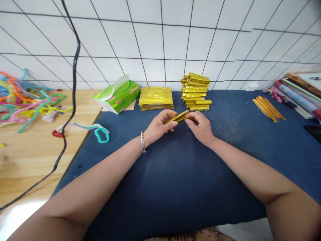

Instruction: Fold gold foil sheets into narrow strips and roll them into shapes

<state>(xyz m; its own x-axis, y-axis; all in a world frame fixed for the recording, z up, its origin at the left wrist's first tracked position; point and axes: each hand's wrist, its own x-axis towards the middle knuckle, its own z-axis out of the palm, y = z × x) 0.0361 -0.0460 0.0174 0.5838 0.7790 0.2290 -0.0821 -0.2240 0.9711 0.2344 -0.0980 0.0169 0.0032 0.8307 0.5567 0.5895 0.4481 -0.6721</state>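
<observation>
My left hand [162, 124] and my right hand [200, 127] hold a folded strip of gold foil paper [181, 116] between them, above the dark blue table surface [175, 174]. Fingers and thumb of the left pinch one end; those of the right pinch the other. The strip looks partly creased lengthwise, with two layers apart in the middle. Just behind the left hand lies a stack of flat gold foil sheets [155, 97]. Beyond the right hand, folded gold strips [195, 90] are piled on one another.
A green tissue packet [122, 95] stands left of the sheets. Colourful pipe cleaners [32, 103] cover part of the wooden table [50, 150], and a black cable [75, 63] hangs in front. To the right lie flat gold strips [268, 108] and books [298, 95]. A tiled wall [150, 40] rises behind.
</observation>
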